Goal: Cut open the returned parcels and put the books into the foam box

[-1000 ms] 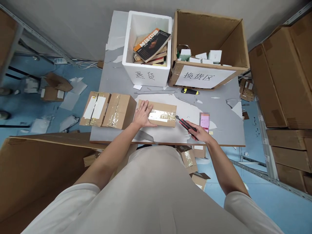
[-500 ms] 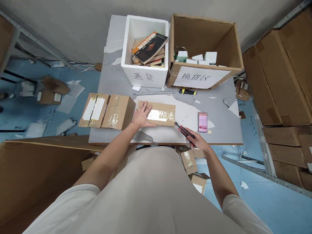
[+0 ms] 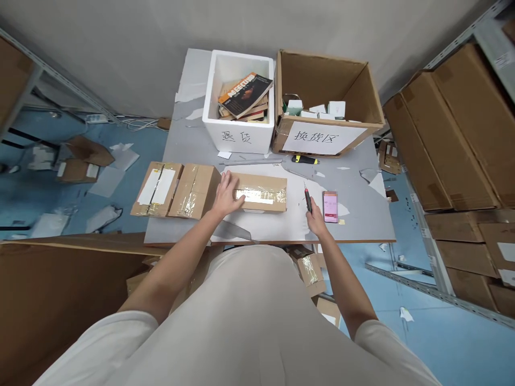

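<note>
Grey wall and blue floor surround a grey bench with torn white patches. Both forearms reach forward from the near edge, the left slanting rightward to the bench, the right angling leftward. Beneath the left hand and its wrist, the left end of a long brown cardboard box with clear tape and a white label is partly covered; the label's print is too small to read. Fingers of the right hand hide the lower handle of a slim black-and-red cutter, and its thin tip is hard to make out. Thumb and fingers parted, the left hand rests on the box, mid-bench, without closing round it. The right hand is wrapped around the cutter, tip pointing away from the body, apart from the box and just left of a pink-screened phone.
</note>
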The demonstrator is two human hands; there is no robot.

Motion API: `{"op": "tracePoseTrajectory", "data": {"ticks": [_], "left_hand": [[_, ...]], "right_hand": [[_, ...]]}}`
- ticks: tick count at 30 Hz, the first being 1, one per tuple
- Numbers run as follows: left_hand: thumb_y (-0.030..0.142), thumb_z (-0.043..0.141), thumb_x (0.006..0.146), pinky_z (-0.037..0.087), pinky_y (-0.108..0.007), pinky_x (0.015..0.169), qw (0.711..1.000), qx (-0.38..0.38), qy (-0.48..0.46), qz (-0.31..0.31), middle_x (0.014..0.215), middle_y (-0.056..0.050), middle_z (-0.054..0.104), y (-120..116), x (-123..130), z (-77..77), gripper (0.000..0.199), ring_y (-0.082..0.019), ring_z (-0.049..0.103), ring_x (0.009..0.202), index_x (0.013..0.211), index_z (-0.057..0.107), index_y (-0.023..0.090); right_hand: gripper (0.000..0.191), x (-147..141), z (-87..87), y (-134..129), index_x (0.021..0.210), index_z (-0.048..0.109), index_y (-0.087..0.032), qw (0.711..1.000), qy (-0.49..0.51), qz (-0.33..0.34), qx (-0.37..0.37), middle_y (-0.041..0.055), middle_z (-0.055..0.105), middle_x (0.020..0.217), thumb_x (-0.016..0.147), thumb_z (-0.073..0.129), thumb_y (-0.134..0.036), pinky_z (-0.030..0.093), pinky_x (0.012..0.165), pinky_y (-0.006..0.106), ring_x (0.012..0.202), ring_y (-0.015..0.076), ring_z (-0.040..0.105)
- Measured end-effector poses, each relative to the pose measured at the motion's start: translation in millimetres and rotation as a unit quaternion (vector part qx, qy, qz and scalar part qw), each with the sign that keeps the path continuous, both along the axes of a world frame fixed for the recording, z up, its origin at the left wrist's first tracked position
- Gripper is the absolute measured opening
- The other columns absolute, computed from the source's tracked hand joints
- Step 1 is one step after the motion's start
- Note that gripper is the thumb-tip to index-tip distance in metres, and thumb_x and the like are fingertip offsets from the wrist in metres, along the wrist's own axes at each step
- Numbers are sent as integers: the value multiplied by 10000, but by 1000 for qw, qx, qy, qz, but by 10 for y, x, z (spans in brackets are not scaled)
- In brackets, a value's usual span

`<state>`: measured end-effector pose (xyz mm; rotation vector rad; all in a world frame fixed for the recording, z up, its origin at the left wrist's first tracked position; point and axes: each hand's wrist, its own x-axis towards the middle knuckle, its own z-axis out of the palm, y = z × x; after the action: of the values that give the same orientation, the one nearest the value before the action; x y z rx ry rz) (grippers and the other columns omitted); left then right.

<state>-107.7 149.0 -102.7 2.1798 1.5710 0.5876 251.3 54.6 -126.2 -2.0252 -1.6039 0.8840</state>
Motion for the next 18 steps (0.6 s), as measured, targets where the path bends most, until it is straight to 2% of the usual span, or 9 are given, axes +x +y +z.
{"op": "tracePoseTrajectory", "data": {"ticks": [3,6,8,11,15,18], "left_hand": [[433,490,873,296,-554,1099,1000,23,12,-9,1555,-183,221,-200,-85,-2,607,-350,153,1450,1409,375,174],[379,456,907,291,-538,1114,995,31,52,-78,1528,-168,299,-439,-142,-41,521,-327,195,1445,1392,403,196],[333,436,920,317,-518,1110,993,31,58,-102,1517,-171,318,-548,-157,-92,502,-317,201,1445,1401,394,193],[282,424,920,345,-509,1102,994,35,49,-94,1519,-173,310,-601,-152,-160,521,-314,186,1449,1429,355,189],[300,464,900,347,-533,1100,994,35,54,-92,1509,-169,332,-570,-133,-165,555,-332,210,1439,1433,354,189],[324,480,895,352,-523,1100,992,35,68,-97,1485,-184,365,-555,-133,-126,536,-338,236,1430,1399,402,158]], "right_hand": [[710,-118,-224,130,1508,200,-163,996,-62,-57,-23,157,478,1187,834,403,-258,406,988,460,1113,281,516],[675,-157,-436,201,1489,260,-176,984,-129,-102,-75,172,441,1223,835,419,-227,398,981,459,1135,310,496],[640,-145,-555,203,1471,308,-177,973,-169,-109,-113,178,436,1234,845,434,-224,407,970,442,1126,314,499],[620,-105,-677,140,1454,343,-189,967,-192,-101,-136,167,439,1249,849,471,-231,415,971,415,1129,306,501],[618,-51,-690,52,1442,362,-193,970,-189,-72,-133,164,441,1284,840,491,-249,403,984,453,1191,322,453],[612,-40,-520,122,1428,376,-146,979,-175,-59,-87,202,398,1352,853,485,-326,374,1009,501,1252,349,392]]}}
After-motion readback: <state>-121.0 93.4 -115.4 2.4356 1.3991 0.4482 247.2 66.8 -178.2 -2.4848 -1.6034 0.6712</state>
